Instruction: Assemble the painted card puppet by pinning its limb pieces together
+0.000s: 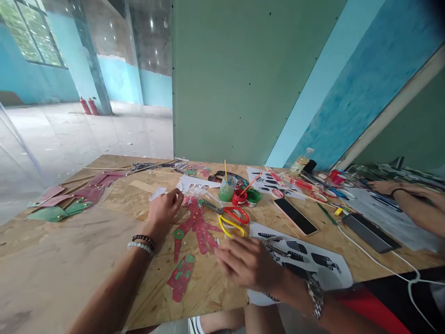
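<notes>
My left hand (164, 209) rests with curled fingers beside a crumpled clear plastic bag (196, 190); what its fingertips hold, if anything, is hidden. Between my hands lies a jointed red paper figure (198, 225) with green patches and brass-coloured fasteners. My right hand (248, 263) hovers low by the figure's lower strips, its fingers drawn together; I cannot make out anything in them. Just beyond it are scissors (231, 221) with one red and one yellow handle loop, blades pointing left. A separate red piece with green spots (182, 277) lies nearer to me.
Behind stand a cup of green liquid (226, 189), a red paint pot (239, 198) and a green one (253, 198). Printed sheets (313, 260), a phone (295, 216) and a power bank (370, 233) lie right. Another person's hand (384, 188) is far right. More paper parts (90, 192) lie left.
</notes>
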A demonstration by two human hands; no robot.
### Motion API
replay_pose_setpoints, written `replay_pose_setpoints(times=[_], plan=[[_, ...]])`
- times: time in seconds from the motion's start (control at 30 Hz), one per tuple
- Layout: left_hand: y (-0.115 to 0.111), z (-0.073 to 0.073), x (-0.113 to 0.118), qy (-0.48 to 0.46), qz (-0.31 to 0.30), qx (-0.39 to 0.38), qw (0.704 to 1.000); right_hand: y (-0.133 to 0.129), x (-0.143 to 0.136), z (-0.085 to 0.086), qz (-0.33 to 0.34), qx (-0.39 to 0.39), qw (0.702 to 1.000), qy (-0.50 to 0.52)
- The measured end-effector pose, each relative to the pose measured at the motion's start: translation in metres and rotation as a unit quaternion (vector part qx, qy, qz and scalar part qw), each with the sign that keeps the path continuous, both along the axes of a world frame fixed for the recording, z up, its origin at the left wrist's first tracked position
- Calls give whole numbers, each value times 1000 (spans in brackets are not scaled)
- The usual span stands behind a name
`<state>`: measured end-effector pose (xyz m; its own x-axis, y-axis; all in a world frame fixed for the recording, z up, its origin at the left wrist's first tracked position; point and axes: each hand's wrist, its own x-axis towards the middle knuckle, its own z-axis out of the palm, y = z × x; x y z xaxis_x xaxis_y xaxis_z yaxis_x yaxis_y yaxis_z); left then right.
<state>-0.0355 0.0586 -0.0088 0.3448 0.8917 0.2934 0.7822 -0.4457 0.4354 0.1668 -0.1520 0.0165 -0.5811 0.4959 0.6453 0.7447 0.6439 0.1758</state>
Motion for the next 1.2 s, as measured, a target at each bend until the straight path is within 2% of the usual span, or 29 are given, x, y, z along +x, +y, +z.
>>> replay_pose_setpoints(times=[0.07,0.13,0.27,0.37,0.5,0.57,0.67,0.77,0.9,1.0,1.1,1.2], plan=[[0,0,0,-2,-7,-8,1000,23,5,10,-18,43,999,25],[0,-1,-1,-6,-18,-13,1000,48,8,12,-31,87,996,15],[1,-3,0,-58,-62,-53,995,98,15,-10,-50,79,996,-17],[0,-4,2,-122,-118,-89,982,122,18,-30,-66,15,998,-18],[-5,-5,8,-195,-174,-119,958,130,18,-38,-57,10,998,-18],[-7,-7,11,-230,-175,-162,943,128,16,-37,-42,17,999,-30],[-8,-11,15,-303,-163,-245,907,126,15,-36,-22,1,998,-52],[-6,-14,16,-345,-163,-276,882,129,14,-43,-3,-26,998,-59],[-3,-15,16,-321,-181,-246,896,133,17,-54,5,-69,997,-19],[-1,-15,13,-293,-176,-211,916,134,18,-56,-6,-71,997,39],[0,-13,9,-183,-158,-98,965,134,18,-53,-42,-78,994,64],[0,-13,6,-52,-184,36,981,136,16,-51,-61,-88,992,73]])
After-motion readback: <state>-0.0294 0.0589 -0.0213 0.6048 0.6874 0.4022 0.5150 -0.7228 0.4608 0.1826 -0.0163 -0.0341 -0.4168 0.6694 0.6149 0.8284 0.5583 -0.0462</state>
